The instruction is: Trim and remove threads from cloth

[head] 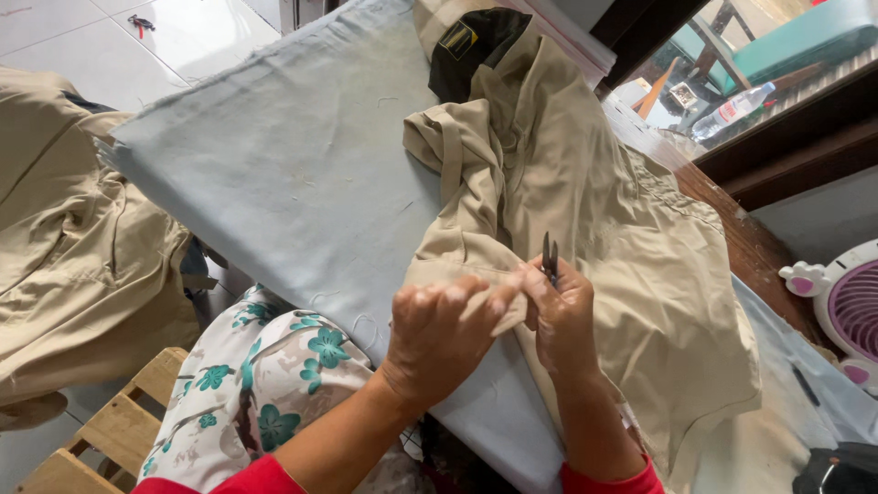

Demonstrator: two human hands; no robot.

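A khaki garment (pixel 594 201) with a black shoulder patch (pixel 471 46) lies crumpled on a pale blue cloth-covered board (pixel 293 174). My left hand (pixel 439 334) pinches a folded edge of the khaki fabric near the board's front. My right hand (pixel 562 316) grips small dark thread snips (pixel 550 258), their tips pointing up right beside the pinched seam. Both hands touch the garment and nearly touch each other.
A heap of more khaki clothing (pixel 82 238) lies at the left. A wooden stool (pixel 110 430) stands below it, beside my floral-clad lap (pixel 265 384). A white and pink fan (pixel 846 306) sits at the right edge. A plastic bottle (pixel 732 110) lies behind a dark wooden frame.
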